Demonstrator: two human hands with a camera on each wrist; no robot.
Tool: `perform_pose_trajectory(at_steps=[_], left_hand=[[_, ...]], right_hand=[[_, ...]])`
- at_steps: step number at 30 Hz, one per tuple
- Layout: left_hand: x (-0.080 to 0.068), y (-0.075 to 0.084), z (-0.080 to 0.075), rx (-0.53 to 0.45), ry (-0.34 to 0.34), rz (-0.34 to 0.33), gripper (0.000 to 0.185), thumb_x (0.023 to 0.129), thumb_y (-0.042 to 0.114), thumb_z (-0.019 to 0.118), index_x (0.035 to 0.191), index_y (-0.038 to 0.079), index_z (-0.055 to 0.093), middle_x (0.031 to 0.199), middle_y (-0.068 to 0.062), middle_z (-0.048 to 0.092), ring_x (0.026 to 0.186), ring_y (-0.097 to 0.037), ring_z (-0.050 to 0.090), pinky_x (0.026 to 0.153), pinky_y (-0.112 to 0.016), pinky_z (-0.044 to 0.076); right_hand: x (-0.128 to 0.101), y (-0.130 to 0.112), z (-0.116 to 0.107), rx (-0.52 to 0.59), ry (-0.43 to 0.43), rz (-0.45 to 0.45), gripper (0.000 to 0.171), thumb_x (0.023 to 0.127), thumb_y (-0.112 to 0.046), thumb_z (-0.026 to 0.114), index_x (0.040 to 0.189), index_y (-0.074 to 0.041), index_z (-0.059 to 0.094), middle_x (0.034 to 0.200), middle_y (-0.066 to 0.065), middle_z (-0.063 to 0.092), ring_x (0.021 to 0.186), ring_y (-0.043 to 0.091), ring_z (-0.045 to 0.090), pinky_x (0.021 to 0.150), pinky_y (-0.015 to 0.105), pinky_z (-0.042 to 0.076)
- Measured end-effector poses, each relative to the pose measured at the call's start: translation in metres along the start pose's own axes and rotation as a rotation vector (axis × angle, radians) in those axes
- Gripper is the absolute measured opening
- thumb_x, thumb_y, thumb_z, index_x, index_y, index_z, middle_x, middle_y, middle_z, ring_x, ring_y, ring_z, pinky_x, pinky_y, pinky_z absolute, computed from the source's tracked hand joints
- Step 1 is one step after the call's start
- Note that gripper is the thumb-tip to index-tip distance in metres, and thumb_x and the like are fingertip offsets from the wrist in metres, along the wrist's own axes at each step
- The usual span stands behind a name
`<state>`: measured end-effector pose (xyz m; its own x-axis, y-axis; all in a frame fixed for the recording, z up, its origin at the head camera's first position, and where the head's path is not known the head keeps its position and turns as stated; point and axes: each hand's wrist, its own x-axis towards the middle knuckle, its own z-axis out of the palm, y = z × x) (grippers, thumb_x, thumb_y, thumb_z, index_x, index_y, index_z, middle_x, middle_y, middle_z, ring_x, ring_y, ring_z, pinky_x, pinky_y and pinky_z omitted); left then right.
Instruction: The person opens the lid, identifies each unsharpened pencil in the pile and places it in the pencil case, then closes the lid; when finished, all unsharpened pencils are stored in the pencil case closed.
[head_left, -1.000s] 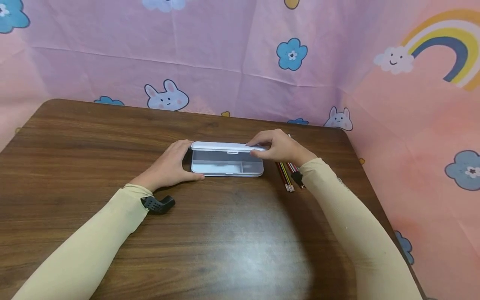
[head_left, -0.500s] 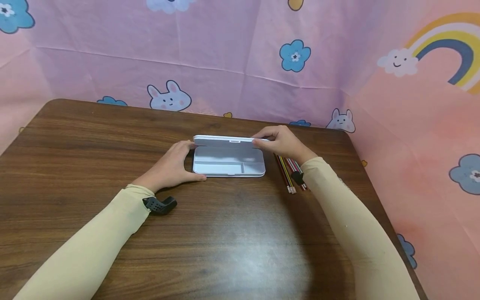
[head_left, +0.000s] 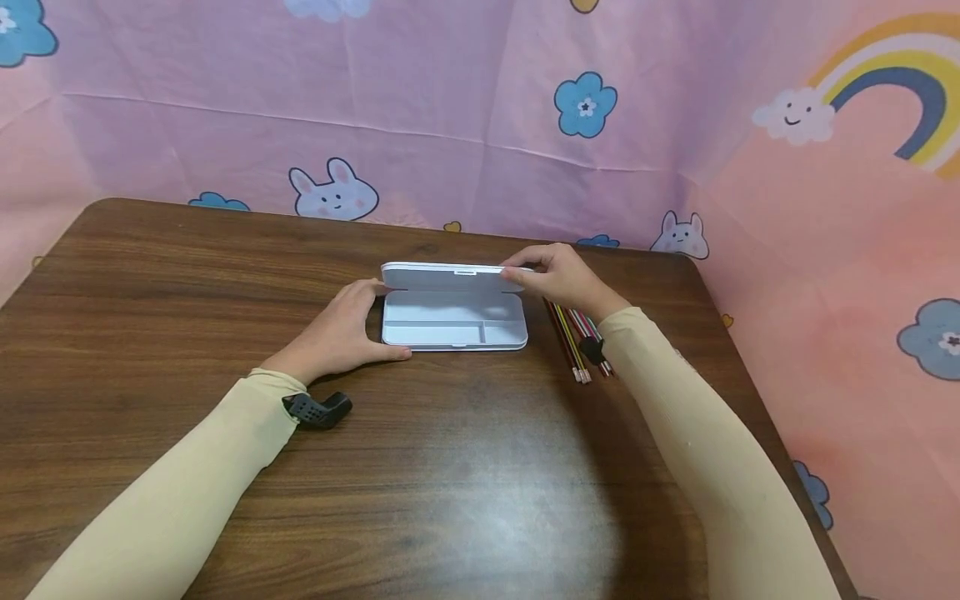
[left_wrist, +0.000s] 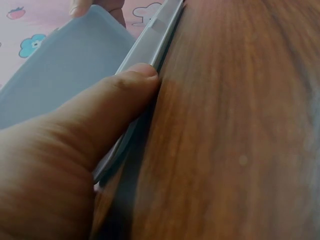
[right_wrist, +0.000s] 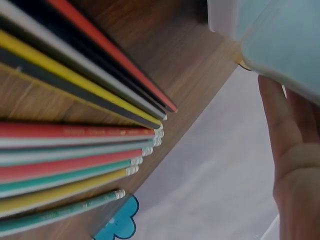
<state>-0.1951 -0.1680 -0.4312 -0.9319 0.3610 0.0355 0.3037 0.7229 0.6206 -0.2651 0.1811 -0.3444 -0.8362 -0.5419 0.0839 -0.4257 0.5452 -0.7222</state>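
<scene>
We see the white pencil case [head_left: 453, 321] near the middle of the worktop [head_left: 187, 275], toward its far edge, lid raised about upright. Our left hand [head_left: 341, 333] grasps the tray's left end; our right hand [head_left: 562, 283] pinches the lid's right corner. It looks light, thin, stiff plastic, likely slippery, so we judge the ends the safest hold. Pencils [head_left: 576, 337] lie just beside it on the right.

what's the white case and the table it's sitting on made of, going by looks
The case looks like thin frosted plastic: smooth, rounded corners, moulded compartments, and its lid seems faintly translucent. The table appears to be wood or wood-look laminate: dark brown grain with a soft glare; which one, I cannot tell.
</scene>
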Motion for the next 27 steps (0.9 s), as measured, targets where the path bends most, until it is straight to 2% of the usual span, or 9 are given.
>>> perform_pose_trajectory(at_steps=[1, 3, 6, 8, 12, 14, 21, 24, 27], left_hand=[[0.000, -0.001, 0.000, 0.000, 0.002, 0.002, 0.108, 0.077, 0.065, 0.083, 0.154, 0.002, 0.039, 0.159, -0.018, 0.036, 0.148, -0.037, 0.031, 0.119, -0.059, 0.029], [0.000, -0.002, 0.000, 0.005, 0.006, 0.007, 0.107, 0.077, 0.066, 0.083, 0.153, 0.003, 0.040, 0.158, -0.017, 0.037, 0.148, -0.037, 0.032, 0.119, -0.059, 0.029], [0.000, -0.004, 0.001, 0.010, 0.004, 0.010, 0.107, 0.076, 0.068, 0.081, 0.153, 0.004, 0.041, 0.158, -0.017, 0.038, 0.147, -0.037, 0.032, 0.118, -0.059, 0.030], [0.000, -0.004, 0.001, 0.013, 0.003, 0.009, 0.108, 0.076, 0.069, 0.081, 0.153, 0.005, 0.040, 0.157, -0.017, 0.038, 0.147, -0.036, 0.032, 0.118, -0.059, 0.030], [0.000, -0.001, 0.002, 0.010, 0.003, 0.013, 0.107, 0.077, 0.068, 0.081, 0.153, 0.006, 0.040, 0.158, -0.016, 0.038, 0.147, -0.035, 0.032, 0.119, -0.058, 0.030], [0.000, -0.001, 0.002, 0.008, 0.004, 0.018, 0.107, 0.077, 0.067, 0.081, 0.153, 0.006, 0.040, 0.159, -0.016, 0.037, 0.148, -0.035, 0.031, 0.119, -0.058, 0.030], [0.000, -0.002, 0.002, 0.002, 0.013, 0.027, 0.105, 0.077, 0.066, 0.082, 0.153, 0.009, 0.040, 0.158, -0.014, 0.038, 0.148, -0.034, 0.032, 0.119, -0.058, 0.029], [0.001, -0.002, 0.002, -0.001, 0.015, 0.031, 0.104, 0.076, 0.066, 0.083, 0.153, 0.009, 0.041, 0.157, -0.013, 0.039, 0.147, -0.033, 0.033, 0.119, -0.058, 0.029], [0.000, -0.003, 0.002, -0.003, 0.017, 0.031, 0.105, 0.076, 0.065, 0.083, 0.153, 0.008, 0.041, 0.157, -0.014, 0.039, 0.148, -0.034, 0.032, 0.120, -0.058, 0.029]], right_hand=[[0.001, 0.000, 0.001, 0.004, 0.016, 0.012, 0.021, 0.099, -0.030, 0.073, 0.110, -0.014, 0.081, 0.103, 0.001, 0.077, 0.086, 0.033, 0.070, 0.070, 0.030, 0.055], [0.004, 0.001, 0.003, 0.017, 0.063, 0.033, 0.021, 0.098, -0.030, 0.074, 0.108, -0.013, 0.081, 0.100, 0.004, 0.076, 0.078, 0.031, 0.066, 0.065, 0.028, 0.051], [0.009, 0.002, 0.006, 0.059, 0.145, 0.098, 0.024, 0.096, -0.033, 0.076, 0.107, -0.012, 0.080, 0.103, 0.003, 0.075, 0.078, 0.022, 0.061, 0.066, 0.027, 0.049], [0.013, 0.003, 0.008, 0.133, 0.201, 0.146, 0.024, 0.095, -0.032, 0.077, 0.105, -0.011, 0.077, 0.099, 0.004, 0.074, 0.074, 0.014, 0.056, 0.064, 0.028, 0.047], [0.017, 0.006, 0.011, 0.284, 0.299, 0.232, 0.023, 0.096, -0.032, 0.077, 0.100, -0.011, 0.069, 0.092, 0.002, 0.072, 0.063, 0.015, 0.049, 0.053, 0.026, 0.042], [0.019, 0.007, 0.014, 0.321, 0.340, 0.244, 0.022, 0.097, -0.030, 0.075, 0.100, -0.009, 0.069, 0.094, 0.002, 0.071, 0.068, 0.015, 0.049, 0.056, 0.025, 0.041], [0.032, 0.005, 0.024, 0.267, 0.478, 0.306, 0.023, 0.102, -0.019, 0.069, 0.116, -0.002, 0.076, 0.118, 0.010, 0.070, 0.103, 0.018, 0.060, 0.089, 0.036, 0.052], [0.039, 0.003, 0.027, 0.192, 0.520, 0.334, 0.023, 0.101, -0.016, 0.069, 0.117, -0.002, 0.077, 0.119, 0.012, 0.072, 0.105, 0.020, 0.063, 0.091, 0.033, 0.052], [0.044, 0.002, 0.029, 0.110, 0.537, 0.364, 0.019, 0.100, -0.016, 0.070, 0.111, -0.002, 0.076, 0.111, 0.013, 0.072, 0.101, 0.022, 0.064, 0.085, 0.032, 0.051]])
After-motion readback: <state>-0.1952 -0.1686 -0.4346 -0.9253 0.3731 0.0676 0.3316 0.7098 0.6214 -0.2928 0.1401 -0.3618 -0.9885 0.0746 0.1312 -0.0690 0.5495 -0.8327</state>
